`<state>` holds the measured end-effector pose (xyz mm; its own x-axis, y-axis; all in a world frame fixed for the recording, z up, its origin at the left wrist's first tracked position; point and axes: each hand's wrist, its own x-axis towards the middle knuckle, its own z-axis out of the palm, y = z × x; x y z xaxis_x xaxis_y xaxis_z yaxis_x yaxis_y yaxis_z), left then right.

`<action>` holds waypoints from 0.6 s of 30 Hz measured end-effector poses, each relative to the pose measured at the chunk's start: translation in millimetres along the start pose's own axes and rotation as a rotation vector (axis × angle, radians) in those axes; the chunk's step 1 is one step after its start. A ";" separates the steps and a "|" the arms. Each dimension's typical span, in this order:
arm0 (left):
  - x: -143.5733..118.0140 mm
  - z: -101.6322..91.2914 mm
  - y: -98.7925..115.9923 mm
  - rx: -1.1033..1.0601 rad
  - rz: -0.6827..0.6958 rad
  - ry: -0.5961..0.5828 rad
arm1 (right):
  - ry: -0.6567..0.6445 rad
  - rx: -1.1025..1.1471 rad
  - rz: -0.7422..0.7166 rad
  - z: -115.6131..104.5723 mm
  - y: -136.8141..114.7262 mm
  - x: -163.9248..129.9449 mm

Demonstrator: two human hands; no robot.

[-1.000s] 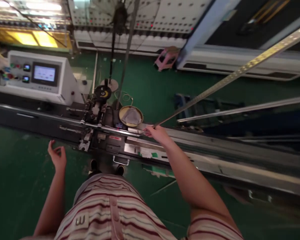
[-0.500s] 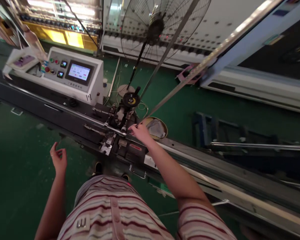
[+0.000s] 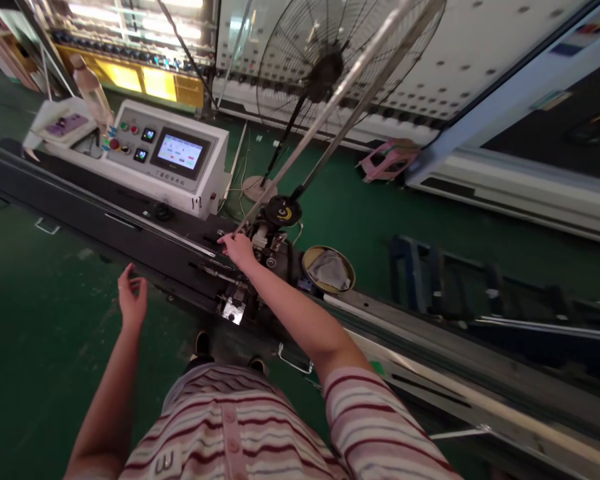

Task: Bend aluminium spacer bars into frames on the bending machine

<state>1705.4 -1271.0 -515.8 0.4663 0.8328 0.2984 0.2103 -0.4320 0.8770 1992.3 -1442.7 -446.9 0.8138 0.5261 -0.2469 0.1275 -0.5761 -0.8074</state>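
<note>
The right hand [image 3: 237, 251] reaches across the long dark bench [image 3: 70, 205] of the machine, its fingers drawn narrow around the lower end of a long metal strip [image 3: 347, 85]; the back of the hand hides exactly how the fingertips meet it. From there the strip slants up to the right, passing in front of the wire-caged fan [image 3: 327, 72] toward the top edge of the view, with a second, darker bar [image 3: 380, 81] running beside it. The hand is near the end of a slim bright rail [image 3: 203, 249] that runs along the bench, and just left of the mechanism topped by a black handwheel [image 3: 283, 211]. The left hand [image 3: 133, 297] holds nothing; its fingers are loosely curled, with a gap between thumb and forefinger, near the bench's front edge and above the green floor [image 3: 45, 313]. Below the right forearm, a shiny metal plate [image 3: 233, 311] sits at the front of the mechanism. To the right of the handwheel is a round tin [image 3: 309, 259] with grey cloth [image 3: 329, 269] in it. Behind the bench's left part stands a white control box [image 3: 213, 173] with a lit touchscreen [image 3: 180, 153], and a plastic bottle [image 3: 91, 91] stands by its left side. A pink stool [image 3: 390, 158] is on the floor beyond.
</note>
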 end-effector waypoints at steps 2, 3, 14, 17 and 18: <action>19.0 20.5 12.8 -0.134 -0.033 -0.043 | -0.005 0.104 0.012 -11.6 -7.1 -9.8; 26.9 32.9 21.1 -0.217 -0.064 -0.057 | -0.010 0.167 0.022 -23.5 -8.7 -17.9; -82.2 225.7 250.4 -0.804 -0.182 -0.477 | 0.065 0.579 0.101 -267.9 114.5 -174.9; -166.2 286.9 320.4 -0.796 -0.096 -0.519 | 0.286 0.459 0.068 -367.9 187.0 -234.7; -194.9 307.8 342.2 -0.789 -0.072 -0.533 | 0.394 0.385 0.071 -410.9 214.6 -258.3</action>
<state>1951.0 -1687.7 -389.7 0.8461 0.4964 0.1940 -0.2957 0.1344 0.9458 2042.4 -1959.2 -336.2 0.9728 0.1780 -0.1482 -0.0915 -0.2926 -0.9519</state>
